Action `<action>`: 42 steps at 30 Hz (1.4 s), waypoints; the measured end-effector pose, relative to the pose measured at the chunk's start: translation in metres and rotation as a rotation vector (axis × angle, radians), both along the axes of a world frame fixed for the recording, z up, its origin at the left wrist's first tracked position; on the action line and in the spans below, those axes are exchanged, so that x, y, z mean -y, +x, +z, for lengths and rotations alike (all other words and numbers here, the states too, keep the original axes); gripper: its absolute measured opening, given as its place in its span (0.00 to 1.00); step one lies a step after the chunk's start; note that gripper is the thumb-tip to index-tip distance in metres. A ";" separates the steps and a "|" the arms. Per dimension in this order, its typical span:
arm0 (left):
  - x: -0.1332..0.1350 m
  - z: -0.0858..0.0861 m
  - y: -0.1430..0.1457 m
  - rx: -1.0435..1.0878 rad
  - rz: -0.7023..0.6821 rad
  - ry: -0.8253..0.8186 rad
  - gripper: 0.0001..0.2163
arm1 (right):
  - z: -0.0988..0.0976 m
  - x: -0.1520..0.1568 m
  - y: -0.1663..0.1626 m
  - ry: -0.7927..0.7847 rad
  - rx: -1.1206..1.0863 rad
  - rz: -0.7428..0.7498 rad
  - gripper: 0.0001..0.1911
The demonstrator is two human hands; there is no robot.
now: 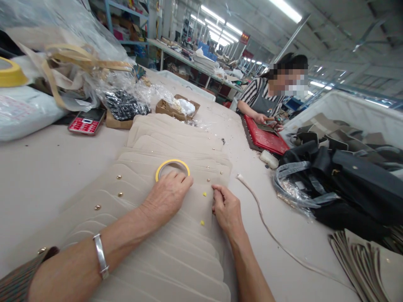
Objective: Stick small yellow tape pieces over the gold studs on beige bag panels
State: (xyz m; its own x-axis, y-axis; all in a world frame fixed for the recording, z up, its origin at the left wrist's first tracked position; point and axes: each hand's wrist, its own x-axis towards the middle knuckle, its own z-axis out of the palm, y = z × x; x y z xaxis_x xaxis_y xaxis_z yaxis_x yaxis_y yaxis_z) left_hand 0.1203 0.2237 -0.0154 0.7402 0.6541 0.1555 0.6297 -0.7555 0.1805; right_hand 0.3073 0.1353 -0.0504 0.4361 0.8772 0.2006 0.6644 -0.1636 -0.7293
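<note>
Several beige leather panels [170,147] with small gold studs lie overlapped in a row down the table. A roll of yellow tape [172,167] rests flat on them. My left hand [166,197] lies on the panels with its fingertips against the near side of the roll, fingers curled. My right hand [225,207] is pinched shut just right of a small yellow bit [204,194] stuck on a panel; what it pinches is too small to make out. A second yellow bit [202,222] sits nearer to me.
A thin cord [267,226] trails along the table at right. Black bags [352,184] pile at far right beside stacked pieces [365,260]. A red phone [86,121], plastic bags and a cardboard box [176,107] stand at the back. Another person [267,100] works at a red mat [267,138].
</note>
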 end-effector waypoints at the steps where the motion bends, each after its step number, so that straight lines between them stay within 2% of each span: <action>1: 0.000 0.000 0.000 -0.003 -0.015 -0.016 0.08 | 0.000 -0.001 0.001 -0.011 0.028 0.015 0.16; 3: 0.002 -0.001 0.000 -0.004 -0.079 -0.065 0.07 | 0.000 -0.001 0.002 -0.023 0.063 0.035 0.16; 7: 0.008 -0.002 -0.007 0.012 -0.316 -0.195 0.07 | 0.002 0.000 0.005 -0.026 0.069 0.060 0.15; 10: 0.010 -0.002 -0.012 0.177 -0.403 -0.235 0.09 | 0.008 0.003 0.004 0.019 0.067 0.060 0.14; 12: 0.011 -0.002 -0.013 0.320 -0.416 -0.187 0.10 | 0.016 0.006 0.000 0.062 0.003 0.068 0.12; 14: 0.010 -0.003 -0.014 0.409 -0.414 -0.136 0.12 | 0.025 0.009 -0.006 0.085 -0.095 0.152 0.11; 17: 0.011 -0.006 -0.014 0.409 -0.378 -0.133 0.18 | 0.036 0.013 -0.017 0.143 -0.125 0.356 0.09; 20: 0.012 -0.007 -0.014 0.360 -0.333 -0.151 0.19 | 0.039 0.015 -0.026 0.219 -0.025 0.442 0.09; 26: 0.015 -0.011 -0.014 0.322 -0.338 -0.121 0.15 | 0.033 0.012 -0.034 0.336 0.230 0.462 0.08; 29: 0.014 -0.013 -0.013 0.331 -0.341 -0.134 0.10 | 0.030 0.012 -0.036 0.395 0.363 0.399 0.10; 32: 0.014 -0.013 -0.011 0.325 -0.324 -0.155 0.07 | 0.028 0.014 -0.039 0.359 0.397 0.319 0.10; 35: 0.016 -0.011 -0.009 0.313 -0.296 -0.110 0.10 | 0.030 0.016 -0.046 0.301 0.280 0.234 0.10; 39: 0.024 -0.006 -0.009 0.419 -0.306 0.001 0.12 | 0.035 0.014 -0.047 0.132 -0.245 0.038 0.06; 42: 0.028 -0.004 -0.010 0.457 -0.319 0.024 0.11 | 0.034 0.013 -0.030 -0.013 -0.572 -0.079 0.11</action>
